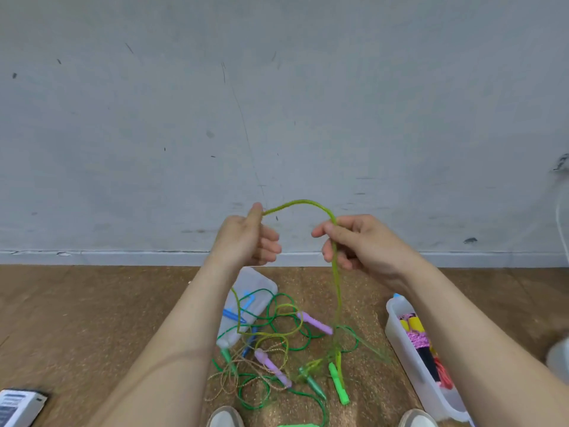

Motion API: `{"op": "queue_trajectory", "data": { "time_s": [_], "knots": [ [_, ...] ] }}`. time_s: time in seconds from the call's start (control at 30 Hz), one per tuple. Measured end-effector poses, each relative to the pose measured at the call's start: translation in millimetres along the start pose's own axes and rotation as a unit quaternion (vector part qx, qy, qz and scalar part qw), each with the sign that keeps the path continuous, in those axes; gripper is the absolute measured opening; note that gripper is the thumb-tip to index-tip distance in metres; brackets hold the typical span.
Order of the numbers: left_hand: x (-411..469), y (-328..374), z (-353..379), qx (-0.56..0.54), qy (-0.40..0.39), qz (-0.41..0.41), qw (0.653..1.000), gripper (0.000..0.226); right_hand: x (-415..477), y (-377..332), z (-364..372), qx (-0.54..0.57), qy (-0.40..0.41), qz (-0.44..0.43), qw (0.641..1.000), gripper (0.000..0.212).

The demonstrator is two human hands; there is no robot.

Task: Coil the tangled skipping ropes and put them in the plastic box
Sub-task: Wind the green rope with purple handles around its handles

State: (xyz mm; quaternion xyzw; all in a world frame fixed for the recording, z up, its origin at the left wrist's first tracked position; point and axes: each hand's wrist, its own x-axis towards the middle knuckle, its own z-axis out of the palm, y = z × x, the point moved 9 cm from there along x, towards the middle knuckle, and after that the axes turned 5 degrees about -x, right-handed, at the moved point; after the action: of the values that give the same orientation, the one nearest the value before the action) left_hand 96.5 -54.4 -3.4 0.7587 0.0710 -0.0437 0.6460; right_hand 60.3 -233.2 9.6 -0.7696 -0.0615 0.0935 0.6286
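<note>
Left grip (246,238) and right grip (357,241) both pinch the lime rope (300,202), arched between them; it hangs down into the tangle (272,366) on the floor (92,318), left of the box (400,343).

You hold the yellow-green rope (301,203) raised, up and left of the plastic box (405,359). Your left hand (246,238) pinches one end of its arch, and your right hand (354,241), nearer the box, grips the other. From that hand the rope drops to the tangle of ropes (277,343) on the floor just left of the box. Farther left of the box, a translucent lid (258,280) lies under part of the tangle. Inside the box lies a pink rope bundle (417,339).
</note>
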Motion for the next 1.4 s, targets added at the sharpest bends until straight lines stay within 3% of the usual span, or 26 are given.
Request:
{"op": "queue_trajectory", "data": {
  "time_s": [0.07, 0.1, 0.13, 0.2, 0.23, 0.3, 0.33, 0.37, 0.47, 0.53, 0.57, 0.63, 0.73, 0.83, 0.93, 1.03, 1.07, 1.13, 1.17, 1.23, 1.27, 1.4],
  "knots": [
    [-4.6, 20.3, -8.7, 0.183, 0.069, 0.115, 0.974, 0.037, -0.3, -8.5, -1.6, 0.013, 0.008, -0.026, 1.000, 0.022],
    [-12.6, 33.7, -8.9, 0.144, 0.080, 0.171, 0.971, 0.019, -0.9, -12.4, 0.1, 0.004, 0.004, -0.036, 0.999, 0.023],
    [-16.6, 39.0, -1.9, 0.073, 0.043, 0.199, 0.976, 0.007, -1.8, -16.3, 2.6, -0.010, 0.001, -0.047, 0.999, 0.023],
    [-19.5, 36.1, 32.6, -0.058, -0.132, 0.190, 0.971, 0.047, -2.9, -25.6, 5.5, -0.032, 0.011, -0.072, 0.997, 0.023],
    [-28.1, 28.0, 56.4, -0.068, -0.231, 0.156, 0.958, 0.053, -3.5, -32.6, 4.6, -0.032, 0.027, -0.089, 0.995, 0.021],
    [-53.0, 4.7, 96.6, -0.037, -0.376, 0.085, 0.922, 0.040, -5.9, -47.8, -5.1, -0.014, 0.079, -0.128, 0.989, 0.013],
    [-58.4, -8.6, 107.3, 0.001, -0.392, 0.063, 0.918, 0.025, -7.8, -54.1, -12.9, 0.007, 0.106, -0.146, 0.983, 0.010],
    [-59.8, -14.5, 112.0, 0.040, -0.386, 0.064, 0.919, 0.009, -10.3, -59.0, -22.2, 0.043, 0.133, -0.162, 0.977, 0.006],
    [-40.1, -16.5, 104.6, 0.063, -0.297, 0.089, 0.949, 0.030, -17.0, -58.5, -50.7, 0.173, 0.190, -0.176, 0.950, 0.021],
    [-25.3, -3.9, 84.3, -0.072, -0.206, 0.063, 0.974, 0.034, -12.6, -41.5, -49.2, 0.185, 0.172, -0.121, 0.960, 0.037],
    [-22.0, 6.4, 77.2, -0.167, -0.180, 0.051, 0.968, 0.034, -7.7, -27.7, -38.6, 0.149, 0.141, -0.073, 0.976, 0.045],
    [-20.8, 30.9, 69.8, -0.346, -0.171, 0.039, 0.922, 0.033, 1.5, 1.8, -0.1, 0.010, 0.028, 0.004, 1.000, 0.058],
    [-17.8, 59.3, 55.6, -0.487, -0.166, 0.046, 0.856, 0.036, 8.1, 42.8, 56.7, -0.170, -0.126, 0.017, 0.977, 0.038],
    [-11.6, 67.4, 31.8, -0.586, -0.139, 0.040, 0.797, 0.037, 12.1, 59.4, 58.1, -0.288, -0.106, -0.013, 0.952, 0.009],
    [-9.1, 69.4, 13.4, -0.619, -0.119, 0.045, 0.775, 0.036, 11.9, 61.9, 40.4, -0.296, -0.076, -0.001, 0.952, 0.030],
    [-10.4, 69.5, 8.0, -0.619, -0.114, 0.042, 0.776, 0.034, 9.2, 45.6, 20.1, -0.326, -0.032, -0.005, 0.945, 0.022],
    [-12.0, 69.1, 11.4, -0.616, -0.120, 0.037, 0.777, 0.034, 7.9, 36.5, 17.9, -0.273, -0.021, -0.012, 0.962, 0.016],
    [-18.1, 66.7, 27.7, -0.599, -0.140, 0.021, 0.788, 0.034, 4.9, 14.9, 26.7, -0.102, -0.034, -0.045, 0.993, 0.028],
    [-22.3, 65.2, 37.6, -0.582, -0.149, 0.014, 0.800, 0.034, 4.0, 4.1, 31.5, -0.054, -0.037, -0.071, 0.995, 0.029],
    [-27.6, 61.5, 52.2, -0.533, -0.153, 0.017, 0.832, 0.034, 2.3, -10.9, 38.0, -0.067, -0.021, -0.120, 0.990, 0.014],
    [-27.8, 59.9, 54.2, -0.504, -0.148, 0.026, 0.851, 0.033, 3.1, -11.7, 38.1, -0.078, -0.010, -0.120, 0.990, 0.005],
    [-22.6, 59.0, 35.2, -0.320, -0.095, 0.110, 0.936, 0.031, 5.6, -6.9, 22.7, -0.077, 0.005, -0.076, 0.994, 0.006]
  ]
}}
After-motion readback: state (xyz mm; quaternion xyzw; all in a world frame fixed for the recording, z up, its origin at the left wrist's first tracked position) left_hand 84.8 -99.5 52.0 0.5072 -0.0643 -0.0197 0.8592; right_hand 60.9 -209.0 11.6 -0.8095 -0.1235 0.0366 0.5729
